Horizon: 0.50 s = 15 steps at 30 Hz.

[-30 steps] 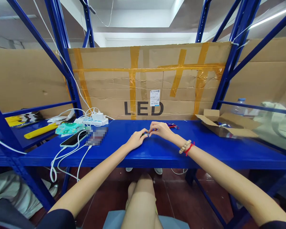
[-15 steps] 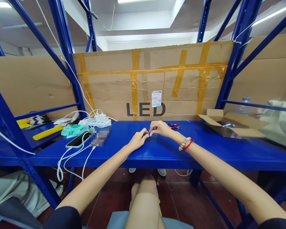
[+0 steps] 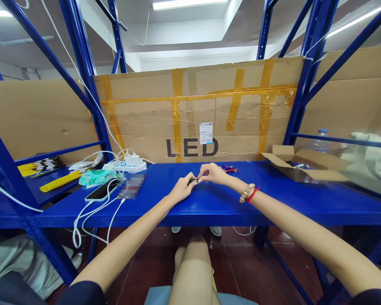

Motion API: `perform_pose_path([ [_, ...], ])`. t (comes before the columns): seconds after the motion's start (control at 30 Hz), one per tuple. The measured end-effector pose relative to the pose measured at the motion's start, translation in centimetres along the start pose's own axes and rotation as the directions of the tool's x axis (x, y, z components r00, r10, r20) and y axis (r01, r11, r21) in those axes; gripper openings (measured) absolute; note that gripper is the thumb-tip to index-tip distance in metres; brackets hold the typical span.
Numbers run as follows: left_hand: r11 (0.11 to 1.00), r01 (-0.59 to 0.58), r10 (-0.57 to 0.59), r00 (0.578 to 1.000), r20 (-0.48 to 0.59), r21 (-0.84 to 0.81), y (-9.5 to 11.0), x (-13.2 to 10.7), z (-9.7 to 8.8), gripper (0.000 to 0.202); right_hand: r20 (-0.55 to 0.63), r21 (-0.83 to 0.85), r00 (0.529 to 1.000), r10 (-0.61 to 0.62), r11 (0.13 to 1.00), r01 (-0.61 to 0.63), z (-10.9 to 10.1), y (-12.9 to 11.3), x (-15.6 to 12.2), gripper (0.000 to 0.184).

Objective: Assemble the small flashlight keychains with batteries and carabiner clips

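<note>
Both my hands meet over the middle of the blue metal shelf (image 3: pixel 209 203). My left hand (image 3: pixel 181 189) and my right hand (image 3: pixel 212 173) pinch a small dark object (image 3: pixel 194 181) between their fingertips; it is too small to name. My right wrist wears a bead bracelet and a red string (image 3: pixel 248 194). A few small red and blue pieces (image 3: pixel 230 169) lie just behind my right hand.
A taped cardboard sheet marked LED (image 3: pixel 197 110) stands behind the shelf. At left lie a phone (image 3: pixel 101 190) on white cables, a power strip (image 3: pixel 127 164), a teal packet (image 3: pixel 93 177) and a yellow tool (image 3: pixel 59 181). An open cardboard box (image 3: pixel 305 167) and a water bottle (image 3: pixel 319 142) are at right.
The hands stay together on the small object with only slight finger movement. The camera has tilted a little.
</note>
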<state>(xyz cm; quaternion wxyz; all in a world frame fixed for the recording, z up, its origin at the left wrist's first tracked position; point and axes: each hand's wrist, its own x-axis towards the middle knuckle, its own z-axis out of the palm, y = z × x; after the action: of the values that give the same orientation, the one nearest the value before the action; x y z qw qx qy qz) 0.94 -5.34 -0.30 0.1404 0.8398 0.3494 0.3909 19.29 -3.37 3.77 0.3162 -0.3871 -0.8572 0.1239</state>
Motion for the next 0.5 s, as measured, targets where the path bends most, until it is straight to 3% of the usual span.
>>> perform_pose_path([
  [0.23, 1.000, 0.000, 0.000, 1.000, -0.012, -0.027, 0.0, 0.1, 0.3, 0.006, 0.081, 0.279, 0.977, 0.195, 0.937, -0.210, 0.4, -0.1, -0.5, 0.039],
  [0.37, 1.000, -0.001, 0.001, 1.000, 0.001, 0.018, 0.2, 0.1, 0.3, 0.008, 0.196, 0.241, 0.944, 0.267, 0.919, -0.311, -0.2, -0.2, -0.6, 0.041],
  [0.5, 0.998, -0.014, 0.011, 0.998, 0.058, 0.062, 0.4, 0.2, 0.3, 0.017, 0.250, 0.146, 0.941, 0.229, 0.951, -0.271, -0.8, -0.4, -0.5, 0.043],
])
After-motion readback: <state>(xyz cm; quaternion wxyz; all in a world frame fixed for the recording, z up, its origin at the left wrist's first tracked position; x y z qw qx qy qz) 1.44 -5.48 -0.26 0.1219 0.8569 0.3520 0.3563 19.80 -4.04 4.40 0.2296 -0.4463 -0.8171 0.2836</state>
